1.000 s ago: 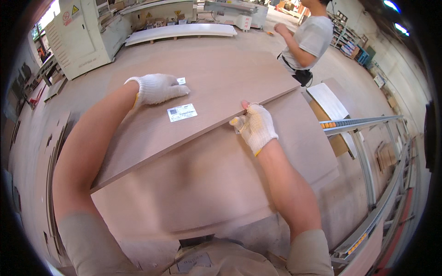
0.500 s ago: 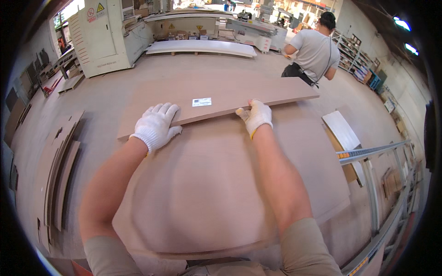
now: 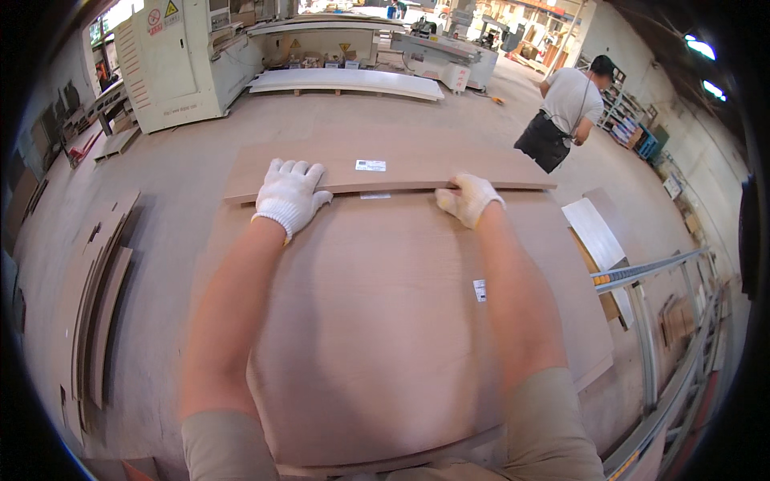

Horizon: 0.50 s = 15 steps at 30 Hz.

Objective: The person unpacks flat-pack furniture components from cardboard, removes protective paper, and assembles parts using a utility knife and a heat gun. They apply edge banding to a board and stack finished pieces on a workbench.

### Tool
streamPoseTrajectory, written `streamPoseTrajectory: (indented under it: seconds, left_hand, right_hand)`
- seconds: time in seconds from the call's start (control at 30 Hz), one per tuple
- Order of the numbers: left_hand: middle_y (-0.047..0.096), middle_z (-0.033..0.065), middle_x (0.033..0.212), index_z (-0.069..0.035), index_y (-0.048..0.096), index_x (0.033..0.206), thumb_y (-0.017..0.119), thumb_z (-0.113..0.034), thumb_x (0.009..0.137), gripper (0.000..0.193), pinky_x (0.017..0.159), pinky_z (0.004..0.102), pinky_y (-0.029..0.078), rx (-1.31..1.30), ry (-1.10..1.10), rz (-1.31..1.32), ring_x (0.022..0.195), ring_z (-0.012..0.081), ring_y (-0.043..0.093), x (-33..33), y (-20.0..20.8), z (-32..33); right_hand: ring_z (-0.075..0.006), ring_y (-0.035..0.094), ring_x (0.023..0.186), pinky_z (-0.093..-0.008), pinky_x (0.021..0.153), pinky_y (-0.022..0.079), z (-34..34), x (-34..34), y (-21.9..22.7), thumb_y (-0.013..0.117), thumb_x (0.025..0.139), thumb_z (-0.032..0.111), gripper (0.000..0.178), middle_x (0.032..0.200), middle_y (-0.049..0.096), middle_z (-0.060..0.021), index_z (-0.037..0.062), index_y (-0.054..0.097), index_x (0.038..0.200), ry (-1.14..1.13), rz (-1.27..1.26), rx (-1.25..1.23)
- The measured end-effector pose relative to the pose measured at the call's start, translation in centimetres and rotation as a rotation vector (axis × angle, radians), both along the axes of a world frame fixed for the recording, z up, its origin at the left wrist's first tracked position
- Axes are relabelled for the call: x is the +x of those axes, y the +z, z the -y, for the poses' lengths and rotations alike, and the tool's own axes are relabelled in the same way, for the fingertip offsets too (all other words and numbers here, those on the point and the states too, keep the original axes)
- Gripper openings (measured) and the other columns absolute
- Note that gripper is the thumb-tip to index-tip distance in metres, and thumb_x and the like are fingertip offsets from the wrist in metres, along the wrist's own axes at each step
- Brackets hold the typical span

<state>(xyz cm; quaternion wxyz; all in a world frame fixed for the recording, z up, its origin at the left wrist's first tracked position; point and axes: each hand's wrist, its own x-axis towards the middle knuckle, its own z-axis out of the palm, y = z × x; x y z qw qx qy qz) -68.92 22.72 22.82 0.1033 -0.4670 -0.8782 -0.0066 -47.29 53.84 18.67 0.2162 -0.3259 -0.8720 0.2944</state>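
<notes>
A narrow brown wooden panel [image 3: 417,167] with a white label lies across the far end of a stack of larger brown panels [image 3: 369,321]. My left hand [image 3: 290,196], in a white knit glove, rests on the narrow panel's left part, fingers stretched flat over its top and thumb by the near edge. My right hand [image 3: 472,199], gloved too, is closed round the near edge farther right, its fingertips partly hidden. Below that edge a second label [image 3: 374,196] is half covered. Another label [image 3: 480,290] shows on the big panel beside my right forearm.
Cut panels [image 3: 100,305] lean at the left. To the right are a metal roller rail [image 3: 650,270] and a white board [image 3: 593,232]. A co-worker [image 3: 565,112] stands at the far right. Long white boards [image 3: 345,81] lie beyond, near a large machine cabinet [image 3: 168,68].
The narrow panel has turned from a slant to nearly straight across the stack. Both hands shifted right with it. Two more labels now show, and the co-worker has moved right.
</notes>
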Motion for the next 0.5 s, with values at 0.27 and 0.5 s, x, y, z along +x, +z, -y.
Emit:
streamPoseTrajectory:
  seconds: [0.27,0.5]
  left_hand:
    - [0.058,0.0146,0.147,-0.007,0.059,0.142,0.062,-0.049,0.101,0.058,0.122,0.0462,0.035,0.214,-0.023,0.053,0.145,0.0346,0.045,-2.8,-2.3,0.7]
    - [0.057,0.0224,0.148,-0.003,0.061,0.139,0.072,-0.030,0.094,0.054,0.121,0.0472,0.040,0.319,0.037,0.185,0.142,0.0423,0.050,4.7,0.4,21.1]
  right_hand:
    - [-0.0397,0.069,0.120,-0.0465,0.103,0.054,5.1,11.0,5.6,0.060,0.095,0.028,0.041,0.124,0.074,-0.0220,0.0060,0.070,0.129,-0.272,0.291,0.144]
    - [-0.0437,0.066,0.124,-0.0480,0.106,0.050,4.0,40.0,1.5,0.063,0.094,0.025,0.051,0.130,0.070,-0.0278,-0.0006,0.063,0.138,-0.721,0.302,0.327]
